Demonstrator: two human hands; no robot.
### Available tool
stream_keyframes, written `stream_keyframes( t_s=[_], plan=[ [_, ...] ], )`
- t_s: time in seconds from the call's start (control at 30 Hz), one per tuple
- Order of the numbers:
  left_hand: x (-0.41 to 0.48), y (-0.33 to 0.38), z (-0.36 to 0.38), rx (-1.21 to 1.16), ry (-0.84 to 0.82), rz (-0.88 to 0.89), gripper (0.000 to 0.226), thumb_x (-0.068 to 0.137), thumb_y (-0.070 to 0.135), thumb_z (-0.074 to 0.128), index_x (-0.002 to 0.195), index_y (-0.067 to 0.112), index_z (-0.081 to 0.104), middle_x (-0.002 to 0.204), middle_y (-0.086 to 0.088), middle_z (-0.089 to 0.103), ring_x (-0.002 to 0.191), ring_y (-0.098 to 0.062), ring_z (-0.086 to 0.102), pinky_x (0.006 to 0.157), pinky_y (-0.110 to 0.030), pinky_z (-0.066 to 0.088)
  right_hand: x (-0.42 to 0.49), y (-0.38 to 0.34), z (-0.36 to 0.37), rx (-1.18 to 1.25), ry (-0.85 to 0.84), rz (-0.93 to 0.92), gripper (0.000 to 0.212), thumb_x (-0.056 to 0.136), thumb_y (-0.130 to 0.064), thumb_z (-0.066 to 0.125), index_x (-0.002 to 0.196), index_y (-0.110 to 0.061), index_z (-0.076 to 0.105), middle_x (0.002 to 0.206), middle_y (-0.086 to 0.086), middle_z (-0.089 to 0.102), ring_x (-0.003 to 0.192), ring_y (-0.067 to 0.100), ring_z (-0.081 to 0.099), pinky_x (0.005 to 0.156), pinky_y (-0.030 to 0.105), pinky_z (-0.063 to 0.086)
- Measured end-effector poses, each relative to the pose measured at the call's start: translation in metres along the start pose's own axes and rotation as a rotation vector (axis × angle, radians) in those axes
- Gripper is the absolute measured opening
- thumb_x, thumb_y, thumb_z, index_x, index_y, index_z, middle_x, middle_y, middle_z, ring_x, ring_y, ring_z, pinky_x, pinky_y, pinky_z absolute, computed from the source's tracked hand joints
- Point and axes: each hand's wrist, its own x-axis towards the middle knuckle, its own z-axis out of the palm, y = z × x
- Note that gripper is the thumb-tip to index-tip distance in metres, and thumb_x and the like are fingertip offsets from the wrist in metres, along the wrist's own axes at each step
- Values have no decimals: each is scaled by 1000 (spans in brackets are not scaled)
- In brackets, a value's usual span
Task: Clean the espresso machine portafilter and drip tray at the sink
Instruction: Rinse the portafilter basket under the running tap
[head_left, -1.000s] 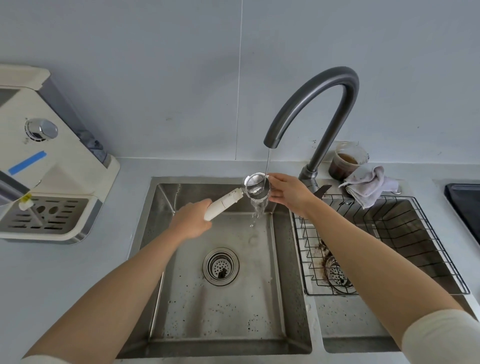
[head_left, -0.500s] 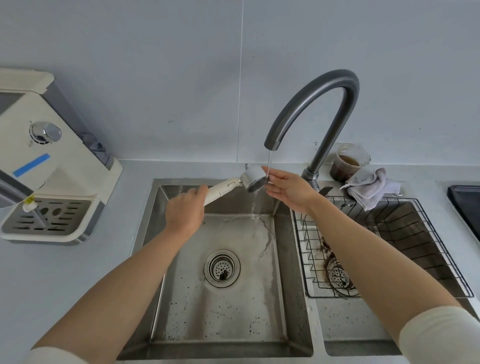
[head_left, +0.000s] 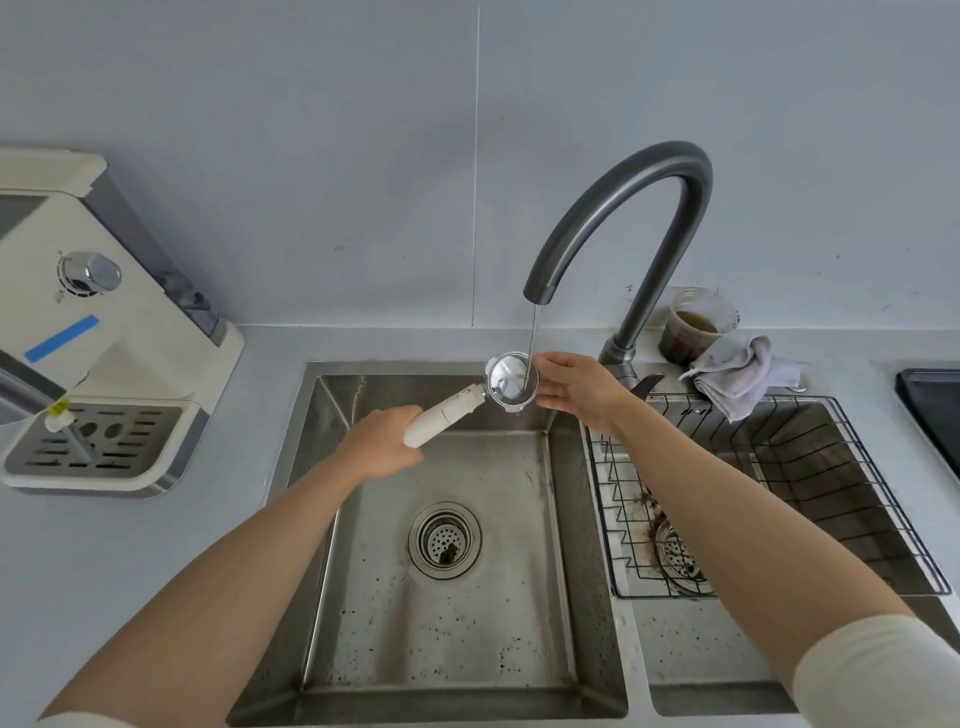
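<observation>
1. Head view: the left hand (head_left: 382, 449) is wrapped tight around the white handle of the portafilter (head_left: 480, 399). The handle runs up and to the right to the metal cup.
2. The cup faces up under the thin water from the tap (head_left: 618, 228). The right hand (head_left: 576, 387) is nearer the cup and touches its rim with loose fingers.
3. Below is the speckled sink (head_left: 467, 623), with lots of room.
4. The drip tray (head_left: 93, 449) sits in the coffee machine, well apart on the left.
</observation>
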Motion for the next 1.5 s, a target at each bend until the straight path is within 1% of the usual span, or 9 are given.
stream_keyframes(
  t_s=[0.07, 0.13, 0.5, 0.73, 0.93, 1.07, 1.17, 1.4, 1.5],
  plan=[
    [-2, 3, 1, -178, -123, 18, 18, 77, 7, 65, 84, 16, 50, 76, -2, 56, 55, -19, 55, 53, -26, 44, 0, 0, 1, 0, 22, 5, 16, 97, -25, 45, 96, -18, 59, 95, 1, 64, 91, 19, 60, 94, 35, 46],
    [-5, 7, 3, -276, -207, 38, 24, 76, 4, 65, 75, 18, 46, 67, -1, 52, 46, -13, 49, 52, -23, 41, 0, -1, 0, 10, 50, 16, 17, 96, -28, 47, 93, -16, 59, 91, 4, 65, 85, 19, 62, 88, 34, 49],
    [-10, 23, 35, -458, -419, 7, 19, 79, 5, 64, 77, 15, 47, 60, 1, 54, 40, -6, 51, 53, -20, 47, -3, -2, -6, -183, 182, 78, 30, 91, -33, 55, 95, -4, 61, 89, 14, 68, 74, 23, 65, 83, 37, 56],
    [-13, 18, 50, -455, -271, -68, 21, 79, 7, 64, 77, 17, 46, 68, -2, 52, 48, -12, 50, 52, -20, 45, -5, 0, 1, -224, 155, 32, 29, 91, -30, 55, 101, -4, 62, 87, 9, 65, 72, 16, 61, 73, 28, 54],
    [-22, 9, 49, -388, -124, -78, 26, 80, 7, 63, 74, 23, 44, 68, 2, 48, 51, -13, 49, 50, -19, 42, -4, 5, 12, -127, 112, 5, 21, 92, -26, 54, 102, -9, 60, 84, 1, 64, 76, 14, 62, 78, 29, 53],
    [-27, 4, 43, -351, -89, -95, 19, 80, 7, 63, 90, 16, 49, 69, 6, 44, 53, -8, 47, 43, -11, 39, -4, 5, 18, -88, 78, 2, 14, 93, -25, 52, 92, -14, 60, 82, -1, 64, 72, 12, 62, 69, 23, 54],
    [-29, 2, 39, -330, -87, -102, 34, 80, 8, 64, 112, 10, 53, 71, 8, 44, 53, -6, 46, 38, -8, 36, -6, 5, 21, -63, 70, -1, 13, 94, -24, 52, 88, -16, 60, 80, -1, 63, 69, 10, 62, 64, 19, 55],
    [-32, 1, 33, -326, -78, -104, 27, 77, 5, 64, 102, 9, 54, 70, 6, 45, 53, -8, 45, 44, -14, 39, -3, 4, 24, -38, 95, 19, 18, 94, -25, 52, 98, -9, 59, 84, 4, 62, 74, 15, 62, 75, 29, 54],
    [-33, 1, 30, -334, -79, -104, 32, 77, 4, 64, 108, 6, 55, 71, 5, 46, 52, -8, 45, 41, -12, 37, -3, 3, 25, -24, 98, 25, 24, 95, -26, 50, 104, -6, 58, 85, 6, 62, 74, 17, 62, 74, 29, 55]
  ],
)
